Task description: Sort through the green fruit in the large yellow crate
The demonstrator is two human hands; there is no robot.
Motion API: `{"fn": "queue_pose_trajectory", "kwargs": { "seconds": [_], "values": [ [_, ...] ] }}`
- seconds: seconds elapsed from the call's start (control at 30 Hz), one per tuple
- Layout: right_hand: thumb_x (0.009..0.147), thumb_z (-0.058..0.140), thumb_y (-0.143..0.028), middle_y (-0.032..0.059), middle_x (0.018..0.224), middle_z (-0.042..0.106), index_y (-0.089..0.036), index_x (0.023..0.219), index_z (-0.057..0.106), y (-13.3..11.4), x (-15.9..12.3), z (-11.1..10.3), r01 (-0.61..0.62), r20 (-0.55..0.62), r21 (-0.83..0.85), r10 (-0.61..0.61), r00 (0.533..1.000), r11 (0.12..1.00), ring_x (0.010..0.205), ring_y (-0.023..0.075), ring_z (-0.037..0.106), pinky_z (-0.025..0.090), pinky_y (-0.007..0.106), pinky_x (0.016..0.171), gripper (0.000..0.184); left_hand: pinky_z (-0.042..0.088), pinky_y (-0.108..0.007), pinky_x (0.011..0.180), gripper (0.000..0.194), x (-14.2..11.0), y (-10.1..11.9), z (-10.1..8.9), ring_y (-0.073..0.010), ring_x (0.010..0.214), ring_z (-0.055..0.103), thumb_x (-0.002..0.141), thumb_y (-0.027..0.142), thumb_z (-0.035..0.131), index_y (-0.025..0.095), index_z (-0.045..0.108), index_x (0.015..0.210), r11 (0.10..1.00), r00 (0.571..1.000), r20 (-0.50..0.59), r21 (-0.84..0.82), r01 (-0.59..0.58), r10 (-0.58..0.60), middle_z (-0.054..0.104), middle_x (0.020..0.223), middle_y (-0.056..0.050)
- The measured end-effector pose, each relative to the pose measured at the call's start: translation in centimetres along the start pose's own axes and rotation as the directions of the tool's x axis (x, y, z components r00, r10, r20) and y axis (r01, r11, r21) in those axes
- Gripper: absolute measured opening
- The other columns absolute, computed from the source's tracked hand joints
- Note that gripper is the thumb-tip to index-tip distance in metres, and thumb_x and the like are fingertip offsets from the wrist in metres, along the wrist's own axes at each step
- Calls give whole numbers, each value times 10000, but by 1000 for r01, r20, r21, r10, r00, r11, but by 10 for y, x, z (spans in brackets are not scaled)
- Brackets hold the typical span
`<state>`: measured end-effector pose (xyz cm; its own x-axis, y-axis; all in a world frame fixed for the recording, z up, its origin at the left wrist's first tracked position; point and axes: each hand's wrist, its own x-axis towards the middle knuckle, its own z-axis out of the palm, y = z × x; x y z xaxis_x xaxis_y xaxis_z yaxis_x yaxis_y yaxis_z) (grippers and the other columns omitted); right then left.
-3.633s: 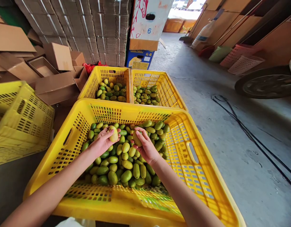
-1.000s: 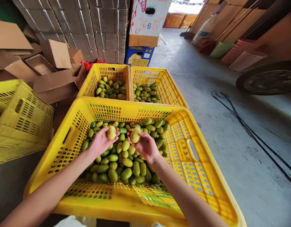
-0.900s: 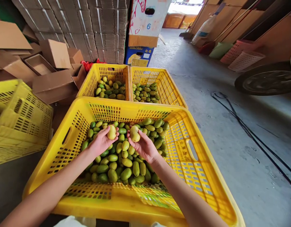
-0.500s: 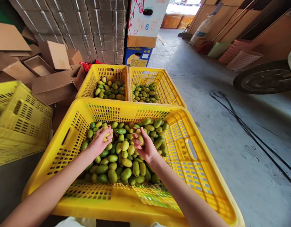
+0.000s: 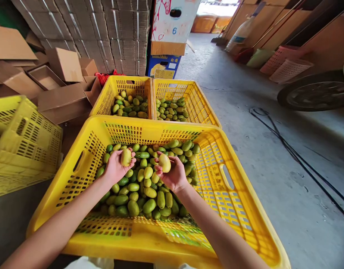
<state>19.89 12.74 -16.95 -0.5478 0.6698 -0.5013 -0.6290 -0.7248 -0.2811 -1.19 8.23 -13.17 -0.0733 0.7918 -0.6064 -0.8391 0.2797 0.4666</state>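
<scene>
A large yellow plastic crate (image 5: 77,157) in front of me holds a heap of small green and yellow mangoes (image 5: 149,194). My left hand (image 5: 114,170) is cupped, palm up, around one yellowish mango (image 5: 126,157) above the heap. My right hand (image 5: 174,175) holds another yellow mango (image 5: 164,163) in its fingers, also above the heap. The two hands are close together over the middle of the crate.
Behind stand two smaller yellow crates, left (image 5: 105,101) and right (image 5: 201,108), each with mangoes. Upturned yellow crates (image 5: 23,142) sit at left, cardboard boxes (image 5: 62,97) and flat stacks behind. A black cable (image 5: 286,149) and a wheel (image 5: 314,95) lie on the concrete at right.
Both hands have kept their mangoes and turned them over. Half a second ago the fingers were curled over the fruit; now both mangoes lie exposed on upturned hands.
</scene>
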Motion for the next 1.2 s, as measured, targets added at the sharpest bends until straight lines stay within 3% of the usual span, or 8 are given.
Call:
{"fn": "queue_pose_trajectory", "kwargs": {
  "seconds": [0.13, 0.4, 0.6, 0.7, 0.8, 0.93, 1.07, 1.2],
  "values": [
    [857, 527, -235, 99, 820, 730, -153, 1109, 650, -1, -1, 2, 10, -39, 4, -10, 999, 1000, 676, 197, 698, 676, 311, 611, 293, 611, -232, 567, 291, -1, -1, 2, -152, 653, 678, 1058, 150, 400, 106, 675, 971, 1000, 999, -36, 17, 7, -6, 725, 861, -121],
    [863, 725, -309, -1, 689, 636, -198, 933, 588, -3, 0, -2, 18, 15, 51, -18, 1000, 999, 511, 105, 563, 543, 173, 436, 189, 335, -104, 414, 201, 4, -4, -7, -31, 463, 444, 921, 33, 613, 165, 560, 778, 994, 990, 92, 11, -113, 111, 539, 669, 30],
    [758, 736, -81, -55, 723, 604, -226, 861, 479, -2, -5, -1, -15, 94, 103, 6, 996, 995, 599, 73, 603, 543, 120, 512, 313, 307, -114, 384, 190, 7, -4, -8, -27, 427, 412, 969, 68, 573, 141, 602, 796, 995, 995, 71, 58, -77, 73, 510, 666, 36],
    [820, 774, -111, -55, 717, 625, -218, 866, 514, 0, -5, 2, -29, 73, 23, 27, 997, 999, 543, 65, 568, 497, 130, 467, 285, 317, -123, 377, 227, 5, -5, -6, -32, 419, 399, 979, 113, 599, 155, 569, 758, 994, 996, 63, 91, -62, 57, 505, 663, 35],
    [879, 798, -257, 10, 766, 704, -187, 953, 614, 1, -3, 2, -68, 6, -43, 68, 998, 997, 622, 130, 674, 601, 223, 550, 210, 347, -134, 370, 169, -2, -3, -2, -58, 454, 456, 979, 161, 582, 154, 594, 811, 999, 996, 78, 35, -33, 31, 545, 699, 10],
    [815, 778, -214, 69, 891, 784, -177, 1055, 651, 4, 1, -2, -92, 27, -114, 95, 995, 989, 831, 247, 787, 677, 359, 676, 274, 572, -225, 501, 133, -9, -1, 2, -171, 663, 695, 919, 125, 523, 127, 652, 949, 1000, 998, 55, -10, 5, -4, 706, 872, -107],
    [804, 856, -162, 25, 942, 804, -214, 1037, 644, 10, 4, -4, 2, 15, -207, 1, 1000, 978, 838, 193, 784, 664, 299, 724, 319, 684, -331, 749, 82, -6, -5, 1, -215, 815, 791, 898, 74, 633, 141, 645, 943, 999, 997, 83, 51, -2, -2, 791, 1046, -149],
    [803, 924, -240, -23, 828, 743, -207, 1027, 681, 11, 3, -2, 30, 0, -181, -30, 1000, 983, 709, 108, 705, 597, 185, 638, 332, 592, -220, 566, 151, -3, -9, -4, -168, 665, 734, 843, 118, 785, 152, 661, 922, 990, 995, 100, 142, -13, -2, 743, 838, -73]
  ]
}}
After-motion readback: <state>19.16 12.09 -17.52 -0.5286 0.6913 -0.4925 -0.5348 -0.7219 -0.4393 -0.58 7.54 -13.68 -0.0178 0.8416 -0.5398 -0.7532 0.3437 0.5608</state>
